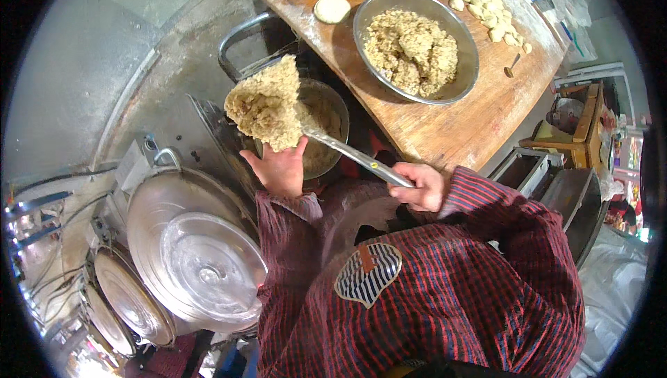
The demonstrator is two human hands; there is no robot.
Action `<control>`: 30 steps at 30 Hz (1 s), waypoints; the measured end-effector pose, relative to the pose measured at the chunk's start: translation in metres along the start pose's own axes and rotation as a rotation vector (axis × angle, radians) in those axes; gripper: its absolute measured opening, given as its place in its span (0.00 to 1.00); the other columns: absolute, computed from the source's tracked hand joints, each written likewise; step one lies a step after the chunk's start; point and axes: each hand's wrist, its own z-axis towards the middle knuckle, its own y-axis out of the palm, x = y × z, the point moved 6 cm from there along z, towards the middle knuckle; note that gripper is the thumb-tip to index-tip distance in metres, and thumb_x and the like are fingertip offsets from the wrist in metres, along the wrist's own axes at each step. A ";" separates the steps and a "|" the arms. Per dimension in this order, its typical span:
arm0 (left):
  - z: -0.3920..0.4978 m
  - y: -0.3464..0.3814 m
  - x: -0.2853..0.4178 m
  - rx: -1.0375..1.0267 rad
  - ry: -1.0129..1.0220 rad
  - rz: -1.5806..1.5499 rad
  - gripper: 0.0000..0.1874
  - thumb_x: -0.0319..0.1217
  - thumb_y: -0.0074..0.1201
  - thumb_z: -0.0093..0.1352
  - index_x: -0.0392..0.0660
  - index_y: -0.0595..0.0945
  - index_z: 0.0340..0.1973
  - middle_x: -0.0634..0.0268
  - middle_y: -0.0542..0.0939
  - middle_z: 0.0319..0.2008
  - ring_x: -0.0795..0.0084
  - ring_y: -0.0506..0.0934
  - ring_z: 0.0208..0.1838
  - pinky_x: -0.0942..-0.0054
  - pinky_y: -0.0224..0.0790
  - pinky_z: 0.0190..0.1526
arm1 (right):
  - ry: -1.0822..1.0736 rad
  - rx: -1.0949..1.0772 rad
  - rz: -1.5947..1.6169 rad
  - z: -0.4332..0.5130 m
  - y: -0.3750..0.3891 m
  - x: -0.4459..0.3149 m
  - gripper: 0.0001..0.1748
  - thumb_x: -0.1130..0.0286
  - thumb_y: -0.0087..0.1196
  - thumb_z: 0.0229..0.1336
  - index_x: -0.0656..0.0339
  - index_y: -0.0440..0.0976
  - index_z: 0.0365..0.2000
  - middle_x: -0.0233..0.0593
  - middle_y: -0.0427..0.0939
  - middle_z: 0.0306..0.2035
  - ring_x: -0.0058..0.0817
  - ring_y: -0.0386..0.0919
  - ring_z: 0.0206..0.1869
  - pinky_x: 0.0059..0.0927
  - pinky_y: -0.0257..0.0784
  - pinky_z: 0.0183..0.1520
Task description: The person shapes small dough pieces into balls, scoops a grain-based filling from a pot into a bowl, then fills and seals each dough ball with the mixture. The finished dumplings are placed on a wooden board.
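My right hand [421,186] grips the metal handle [359,156] of a scoop or ladle. Its head is hidden under a large heap of pale, crumbly filling [268,104]. Against the near edge of that heap is my left hand [281,169], thumb and little finger spread, the other fingertips hidden by the filling. Below the heap stands a metal pot [333,99] with more crumbly mixture inside, partly covered from view. On the wooden table [443,133], a steel bowl [471,73] holds a mound of similar filling.
Two flat round dough pieces [332,9] lie near the table's far left corner. Many small dough lumps [487,5] and a small spoon [512,65] are at the right. Large round metal lids [208,268] stand at my left. Metal trays [560,195] sit beyond my right arm.
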 end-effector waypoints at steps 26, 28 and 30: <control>0.048 0.144 -0.168 -0.199 0.018 0.775 0.34 0.44 0.40 0.72 0.38 0.50 0.65 0.51 0.52 0.66 0.57 0.59 0.66 0.62 0.49 0.65 | -0.152 1.109 -1.254 -0.115 -0.226 -0.018 0.23 0.68 0.47 0.57 0.60 0.60 0.53 0.53 0.75 0.37 0.53 0.76 0.32 0.50 0.70 0.33; 0.056 0.143 -0.165 -0.199 0.119 0.862 0.32 0.42 0.40 0.73 0.37 0.52 0.65 0.52 0.53 0.65 0.58 0.60 0.65 0.64 0.49 0.65 | -0.410 1.005 -1.177 -0.097 -0.218 -0.022 0.26 0.67 0.48 0.56 0.60 0.58 0.55 0.55 0.76 0.33 0.56 0.75 0.32 0.50 0.70 0.34; 0.060 0.146 -0.156 -0.213 0.379 1.143 0.32 0.40 0.42 0.71 0.33 0.54 0.63 0.49 0.53 0.65 0.55 0.59 0.64 0.64 0.50 0.63 | -0.367 0.930 -1.067 -0.085 -0.211 -0.016 0.30 0.67 0.49 0.55 0.60 0.55 0.58 0.59 0.75 0.28 0.56 0.75 0.31 0.52 0.69 0.33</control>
